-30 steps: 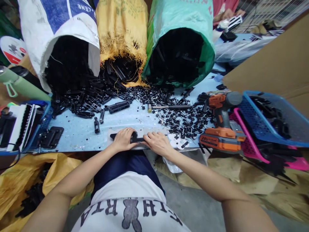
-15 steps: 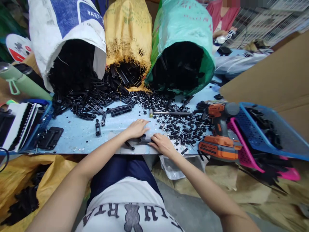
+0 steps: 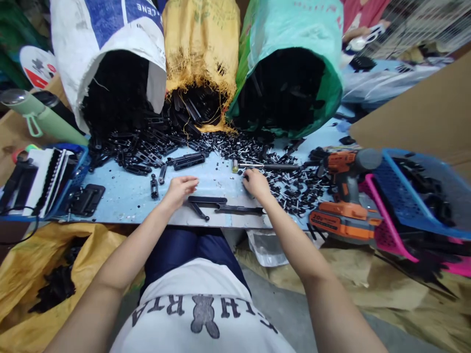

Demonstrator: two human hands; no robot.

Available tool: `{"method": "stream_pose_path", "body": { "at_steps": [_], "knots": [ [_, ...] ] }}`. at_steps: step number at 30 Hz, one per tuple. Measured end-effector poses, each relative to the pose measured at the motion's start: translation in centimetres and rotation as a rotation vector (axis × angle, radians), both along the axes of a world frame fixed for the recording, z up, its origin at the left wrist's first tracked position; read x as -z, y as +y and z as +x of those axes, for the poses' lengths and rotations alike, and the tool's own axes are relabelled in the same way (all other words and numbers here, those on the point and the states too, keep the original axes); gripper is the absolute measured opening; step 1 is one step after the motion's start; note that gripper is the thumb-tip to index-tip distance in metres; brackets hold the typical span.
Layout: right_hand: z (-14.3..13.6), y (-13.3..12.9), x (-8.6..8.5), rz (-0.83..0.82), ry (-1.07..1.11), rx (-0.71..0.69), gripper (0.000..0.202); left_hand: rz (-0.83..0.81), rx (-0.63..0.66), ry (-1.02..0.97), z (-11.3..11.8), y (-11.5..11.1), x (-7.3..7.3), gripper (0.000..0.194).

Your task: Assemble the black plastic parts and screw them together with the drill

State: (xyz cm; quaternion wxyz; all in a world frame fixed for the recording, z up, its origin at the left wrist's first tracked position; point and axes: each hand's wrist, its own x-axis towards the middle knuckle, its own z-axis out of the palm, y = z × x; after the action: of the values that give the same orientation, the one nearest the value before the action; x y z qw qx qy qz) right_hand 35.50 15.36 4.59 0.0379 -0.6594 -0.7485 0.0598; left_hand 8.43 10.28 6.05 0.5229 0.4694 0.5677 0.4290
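Note:
My left hand (image 3: 180, 191) is just above the table's front part, fingers loosely stretched to the right, with nothing visible in them. Below it lies a black hinged arm (image 3: 208, 200), its short rod (image 3: 199, 211) sticking out at an angle. A second black bar (image 3: 241, 210) rests beside it, its right end near my right wrist. My right hand (image 3: 256, 184) is at the left edge of a pile of small black-headed screws (image 3: 290, 189), fingers bent together. A dark bit shows at its fingertips, too small to name. Just behind is a metal-shafted tool (image 3: 268, 167) with a yellowish end.
White (image 3: 110, 44), yellow (image 3: 202, 44) and green (image 3: 294, 34) sacks open toward me, spilling black parts (image 3: 136, 147). An orange cordless drill (image 3: 342, 196) stands right, before a blue basket (image 3: 415, 191). Another blue basket (image 3: 83, 164) is left. Another person's hand (image 3: 355, 34) shows behind.
Both hands have left the black parts, which now lie uncovered on the table. My left hand has moved left; my right hand has moved forward to the screw pile. The view has shifted slightly.

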Motion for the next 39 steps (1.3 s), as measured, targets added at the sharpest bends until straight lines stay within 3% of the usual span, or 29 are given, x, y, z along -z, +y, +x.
{"method": "stream_pose_path", "body": {
  "at_steps": [3, 6, 9, 13, 16, 21, 25, 28, 31, 33, 36, 39],
  "knots": [
    [0.3, -0.4, -0.3, 0.028, 0.18, 0.006, 0.017, -0.241, -0.093, -0.28, -2.9, -3.3, 0.2, 0.022],
    [-0.2, -2.1, -1.2, 0.125, 0.531, -0.043, 0.013, -0.344, -0.167, -0.401, -3.2, -4.7, 0.5, 0.019],
    [-1.5, -4.4, -1.7, 0.143, 0.844, -0.122, 0.02, -0.372, -0.163, -0.424, -2.6, -4.8, 0.4, 0.021],
    [-3.0, -6.7, -1.3, 0.14, 0.909, -0.2, 0.022, -0.371, -0.056, -0.288, -2.4, -4.3, 0.1, 0.027],
    [-3.5, -7.6, -1.0, 0.211, 0.796, -0.32, 0.02, -0.181, -0.028, -0.048, -2.2, -4.3, 0.4, 0.025],
    [-3.6, -8.7, -0.3, 0.273, 0.565, -0.466, 0.022, 0.522, 0.064, 0.705, -1.8, -5.4, 2.3, 0.022],
    [-3.0, -9.2, 1.1, 0.308, 0.478, -0.522, 0.024, 0.702, 0.189, 1.093, -2.4, -6.4, 3.4, 0.029],
    [-2.1, -9.5, 2.1, 0.3, 0.413, -0.602, 0.036, 0.82, 0.239, 1.183, -2.1, -6.3, 3.2, 0.032],
    [-0.8, -9.5, 2.4, 0.294, 0.191, -0.62, 0.049, 0.931, 0.487, 1.197, -0.2, -5.2, 2.9, 0.043],
    [-0.1, -9.1, 2.0, 0.338, 0.047, -0.565, 0.052, 0.889, 0.592, 1.241, 1.5, -4.1, 2.7, 0.048],
    [0.4, -8.5, 0.0, 0.426, 0.002, -0.529, 0.053, 0.781, 0.56, 1.268, 3.0, -2.9, 1.7, 0.046],
    [0.2, -9.1, -3.4, 0.401, 0.193, -0.673, 0.054, 0.873, 0.478, 1.096, 2.5, -4.0, -0.7, 0.05]
  ]
}}
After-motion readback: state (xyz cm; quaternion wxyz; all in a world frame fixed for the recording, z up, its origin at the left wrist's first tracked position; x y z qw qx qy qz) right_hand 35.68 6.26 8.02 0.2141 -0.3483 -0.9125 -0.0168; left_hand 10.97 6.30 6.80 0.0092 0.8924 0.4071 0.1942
